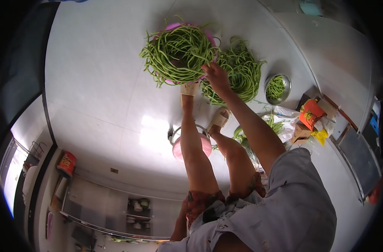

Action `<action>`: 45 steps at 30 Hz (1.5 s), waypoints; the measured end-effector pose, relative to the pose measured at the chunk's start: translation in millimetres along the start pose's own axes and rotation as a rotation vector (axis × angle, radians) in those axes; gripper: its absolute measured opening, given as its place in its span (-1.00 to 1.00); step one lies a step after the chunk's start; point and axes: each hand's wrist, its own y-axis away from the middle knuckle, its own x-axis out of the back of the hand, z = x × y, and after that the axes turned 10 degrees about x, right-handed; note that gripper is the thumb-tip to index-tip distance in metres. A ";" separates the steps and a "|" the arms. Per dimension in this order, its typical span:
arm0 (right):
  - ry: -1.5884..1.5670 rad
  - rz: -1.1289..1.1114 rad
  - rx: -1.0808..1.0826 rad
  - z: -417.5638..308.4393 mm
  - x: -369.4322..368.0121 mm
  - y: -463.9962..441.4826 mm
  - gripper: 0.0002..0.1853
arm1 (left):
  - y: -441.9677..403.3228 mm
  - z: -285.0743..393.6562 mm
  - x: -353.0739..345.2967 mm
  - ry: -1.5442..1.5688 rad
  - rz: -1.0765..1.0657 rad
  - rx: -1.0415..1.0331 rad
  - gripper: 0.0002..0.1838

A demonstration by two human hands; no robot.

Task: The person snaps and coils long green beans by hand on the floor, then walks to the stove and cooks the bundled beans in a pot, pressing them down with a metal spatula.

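A pink basin (173, 26) heaped with long green beans (174, 69) sits on the floor, strands hanging over its rim. At the heap's right edge is my right hand (216, 77), its fingers closed on some of the beans. How many strands it grips cannot be made out. Beside the basin a second pile of long beans (244, 77) lies coiled on the floor. Further right, a metal bowl (287, 89) holds short bean pieces (275, 87). My left forearm (179, 224) shows beside my thigh, but the hand itself is hidden.
A pink round stool (191, 145) stands behind my legs. Plastic bags (286, 112), loose beans, a cardboard box (299, 133) and a red-orange package (312, 114) lie to the right. A red bucket (66, 164) and a glass-fronted cabinet (99, 197) are at the lower left.
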 end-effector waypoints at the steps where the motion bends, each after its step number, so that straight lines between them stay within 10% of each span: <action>1: -0.119 -0.007 -0.124 -17.4 24.5 17.4 -0.80 | 3.4 4.3 2.7 0.003 -0.003 0.001 -0.43; 8: -0.311 0.194 -0.372 -38.4 171.1 165.6 -0.83 | 27.8 49.9 19.3 0.000 0.019 -0.058 -0.43; 15: -0.278 0.512 -0.647 90.6 261.3 368.0 -0.77 | 57.3 70.5 17.1 0.014 0.095 -0.147 -0.42; 19: -0.074 0.274 -1.061 97.2 290.5 418.6 -0.48 | 71.2 57.4 8.3 -0.002 0.137 -0.225 -0.42; 25: -0.179 0.110 -0.516 37.7 306.0 414.9 -0.44 | 74.7 29.9 -1.5 -0.128 0.291 -0.409 -0.41; 35: -0.110 -0.213 -0.465 -71.4 305.2 345.6 -0.74 | 50.3 -37.9 20.5 0.123 0.381 -0.333 -0.45; 45: 0.499 -0.958 -0.276 -289.4 50.6 263.7 -0.66 | -9.2 -79.0 71.8 0.825 0.174 -0.171 -0.44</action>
